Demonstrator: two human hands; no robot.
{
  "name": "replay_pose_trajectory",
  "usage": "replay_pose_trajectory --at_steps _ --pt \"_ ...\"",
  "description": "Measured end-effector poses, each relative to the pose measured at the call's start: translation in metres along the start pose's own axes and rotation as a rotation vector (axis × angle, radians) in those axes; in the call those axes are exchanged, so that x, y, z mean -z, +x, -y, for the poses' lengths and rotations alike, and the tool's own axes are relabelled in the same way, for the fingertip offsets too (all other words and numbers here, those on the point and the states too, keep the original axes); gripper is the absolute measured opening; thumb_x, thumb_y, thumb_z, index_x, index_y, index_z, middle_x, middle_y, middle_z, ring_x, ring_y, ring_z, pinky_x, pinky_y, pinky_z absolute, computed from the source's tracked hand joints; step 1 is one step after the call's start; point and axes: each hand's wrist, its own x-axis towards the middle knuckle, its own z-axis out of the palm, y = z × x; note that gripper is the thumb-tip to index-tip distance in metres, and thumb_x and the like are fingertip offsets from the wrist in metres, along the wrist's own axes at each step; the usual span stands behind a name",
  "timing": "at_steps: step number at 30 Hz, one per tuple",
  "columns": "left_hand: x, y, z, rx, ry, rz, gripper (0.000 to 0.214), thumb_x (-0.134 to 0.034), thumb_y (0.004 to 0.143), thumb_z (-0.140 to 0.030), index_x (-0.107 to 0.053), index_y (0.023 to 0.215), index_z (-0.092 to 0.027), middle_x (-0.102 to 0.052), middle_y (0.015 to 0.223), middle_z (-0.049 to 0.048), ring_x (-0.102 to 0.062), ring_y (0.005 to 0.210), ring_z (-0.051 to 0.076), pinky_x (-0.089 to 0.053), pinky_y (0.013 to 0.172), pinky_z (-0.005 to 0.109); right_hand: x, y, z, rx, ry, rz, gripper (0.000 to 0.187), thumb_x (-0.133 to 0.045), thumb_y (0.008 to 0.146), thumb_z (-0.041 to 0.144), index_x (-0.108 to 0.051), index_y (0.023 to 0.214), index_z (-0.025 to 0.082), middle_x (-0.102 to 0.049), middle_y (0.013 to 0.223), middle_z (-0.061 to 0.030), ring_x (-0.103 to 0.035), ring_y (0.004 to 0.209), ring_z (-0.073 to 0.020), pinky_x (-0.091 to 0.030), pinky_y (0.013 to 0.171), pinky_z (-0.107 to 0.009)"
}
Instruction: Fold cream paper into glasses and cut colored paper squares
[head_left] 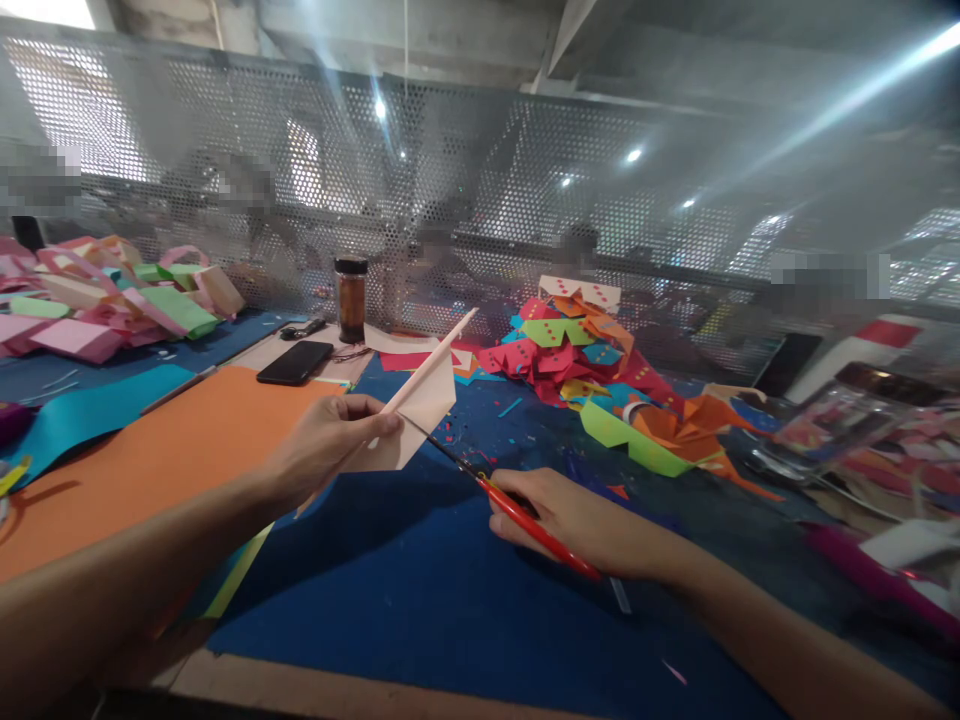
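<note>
Below the folded cream paper point(437, 392) spreads a blue sheet point(420, 600). On the paper's right, the right hand point(559, 520) grips red-handled scissors point(534, 528), their blades reaching its edge. The left hand point(330, 440) pinches the paper; its fold is made, its cutting apparently unfinished. Left beyond it lies a black smartphone point(295, 363); right beyond, already-shaped dotted cut-outs point(556, 334) are heaped.

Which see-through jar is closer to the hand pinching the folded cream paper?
The black-lidded cylindrical jar with brown contents, standing beyond the left hand; the clear, colourless jar sits far right.
</note>
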Motion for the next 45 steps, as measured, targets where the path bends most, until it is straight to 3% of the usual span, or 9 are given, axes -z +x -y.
replay_pose_trajectory --at_steps 21,45 --pt "-0.0001 0.0001 0.0014 0.001 -0.036 0.016 0.028 -0.08 0.066 -0.04 -0.065 0.067 -0.017 -0.056 0.052 -0.0053 -0.046 0.043 0.005 -0.029 0.041 0.016 -0.0027 0.0006 0.0009 -0.015 0.047 -0.022 0.023 -0.047 0.088 0.027 -0.042 0.068 0.02 -0.049 0.062 0.0035 -0.041 0.055 -0.0089 -0.028 0.05 -0.026" --pt "0.0005 -0.0009 0.0011 0.001 -0.039 0.028 0.025 -0.077 0.071 -0.036 -0.063 0.066 -0.017 -0.051 0.052 -0.0057 -0.041 0.043 0.006 -0.024 0.04 0.018 -0.0068 -0.0002 -0.0033 -0.019 -0.012 -0.074 0.033 -0.045 0.093 0.041 -0.039 0.067 0.02 -0.051 0.063 0.0025 -0.037 0.055 -0.0094 -0.025 0.051 -0.027"
